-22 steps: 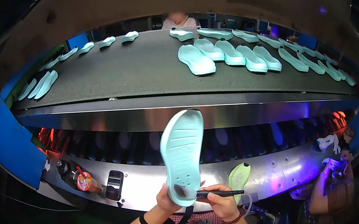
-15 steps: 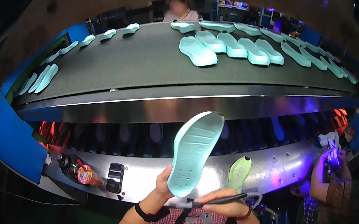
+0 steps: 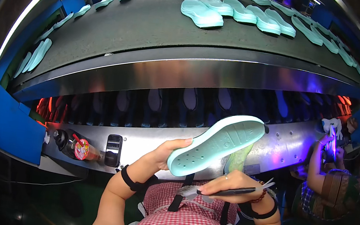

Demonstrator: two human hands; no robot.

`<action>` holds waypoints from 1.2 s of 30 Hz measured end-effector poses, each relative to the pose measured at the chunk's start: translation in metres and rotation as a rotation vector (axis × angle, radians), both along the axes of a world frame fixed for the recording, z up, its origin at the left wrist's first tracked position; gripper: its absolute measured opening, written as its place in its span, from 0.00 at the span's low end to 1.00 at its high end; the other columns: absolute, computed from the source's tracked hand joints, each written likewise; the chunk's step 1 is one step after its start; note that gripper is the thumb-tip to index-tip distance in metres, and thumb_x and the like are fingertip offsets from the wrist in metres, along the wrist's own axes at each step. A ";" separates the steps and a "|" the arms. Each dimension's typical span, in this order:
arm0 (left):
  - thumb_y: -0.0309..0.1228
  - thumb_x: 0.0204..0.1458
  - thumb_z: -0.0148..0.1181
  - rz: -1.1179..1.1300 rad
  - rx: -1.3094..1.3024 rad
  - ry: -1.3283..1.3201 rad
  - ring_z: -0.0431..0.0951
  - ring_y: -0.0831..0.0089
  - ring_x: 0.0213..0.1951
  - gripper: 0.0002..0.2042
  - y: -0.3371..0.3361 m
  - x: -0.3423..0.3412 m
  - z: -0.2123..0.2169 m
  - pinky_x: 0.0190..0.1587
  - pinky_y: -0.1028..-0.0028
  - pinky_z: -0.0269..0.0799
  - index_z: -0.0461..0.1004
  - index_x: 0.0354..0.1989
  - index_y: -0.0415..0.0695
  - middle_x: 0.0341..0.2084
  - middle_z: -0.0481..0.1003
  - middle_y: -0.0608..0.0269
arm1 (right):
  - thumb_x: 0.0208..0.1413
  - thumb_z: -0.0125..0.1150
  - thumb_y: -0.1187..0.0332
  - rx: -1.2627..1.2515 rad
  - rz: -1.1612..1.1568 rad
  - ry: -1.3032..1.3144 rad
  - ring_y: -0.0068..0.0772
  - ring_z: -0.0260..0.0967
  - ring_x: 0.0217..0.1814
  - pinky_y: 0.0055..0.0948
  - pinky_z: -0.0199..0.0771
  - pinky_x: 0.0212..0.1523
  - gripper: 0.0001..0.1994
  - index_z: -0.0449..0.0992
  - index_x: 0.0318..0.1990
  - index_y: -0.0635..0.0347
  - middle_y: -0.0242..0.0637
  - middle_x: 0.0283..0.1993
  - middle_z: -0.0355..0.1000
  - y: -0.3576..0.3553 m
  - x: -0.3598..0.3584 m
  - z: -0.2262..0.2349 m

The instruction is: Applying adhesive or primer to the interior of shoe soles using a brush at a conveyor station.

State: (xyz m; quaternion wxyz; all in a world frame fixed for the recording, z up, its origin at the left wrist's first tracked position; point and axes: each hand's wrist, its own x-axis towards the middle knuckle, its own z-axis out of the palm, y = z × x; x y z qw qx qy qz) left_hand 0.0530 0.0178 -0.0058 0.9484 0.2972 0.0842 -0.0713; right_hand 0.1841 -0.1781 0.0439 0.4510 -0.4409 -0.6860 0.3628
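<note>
My left hand grips the mint sole; right hand pinches a dark pen, marking seemingly not begun.

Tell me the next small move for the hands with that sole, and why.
Probably bring the right hand up so the thin dark tool meets the mint shoe sole. The left hand holds the sole tilted with its underside showing, while the tool sits just below it, not touching.

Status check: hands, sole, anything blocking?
Left hand grips mint shoe sole, tread up. Right hand holds dark pen-like tool beneath it. Nothing between them.
</note>
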 end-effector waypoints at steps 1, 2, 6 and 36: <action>0.39 0.52 0.46 -0.063 0.021 0.014 0.74 0.64 0.42 0.25 0.005 -0.003 -0.007 0.44 0.71 0.69 0.60 0.52 0.32 0.44 0.69 0.49 | 0.40 0.62 0.79 0.046 -0.089 0.000 0.37 0.72 0.42 0.29 0.72 0.44 0.11 0.75 0.36 0.63 0.43 0.39 0.73 -0.001 0.001 0.003; 0.39 0.52 0.46 -0.067 0.016 0.015 0.74 0.64 0.42 0.25 0.005 -0.004 -0.003 0.44 0.71 0.69 0.60 0.52 0.32 0.44 0.69 0.49 | 0.40 0.62 0.79 0.090 -0.182 -0.002 0.37 0.72 0.42 0.29 0.72 0.44 0.12 0.75 0.36 0.63 0.43 0.39 0.73 -0.004 0.003 0.005; 0.39 0.51 0.47 -0.135 0.270 0.024 0.71 0.66 0.46 0.25 0.002 -0.002 0.012 0.47 0.71 0.67 0.59 0.53 0.32 0.47 0.67 0.49 | 0.42 0.59 0.79 0.087 -0.030 -0.222 0.37 0.71 0.43 0.26 0.72 0.43 0.14 0.74 0.40 0.62 0.41 0.42 0.72 -0.004 0.016 0.002; 0.70 0.41 0.19 0.474 -0.202 -0.029 0.66 0.55 0.50 0.46 -0.045 0.003 -0.043 0.53 0.57 0.61 0.55 0.56 0.43 0.48 0.65 0.48 | 0.39 0.62 0.77 0.189 -0.662 -0.115 0.34 0.72 0.37 0.26 0.71 0.40 0.10 0.76 0.34 0.63 0.41 0.36 0.73 0.019 -0.015 -0.040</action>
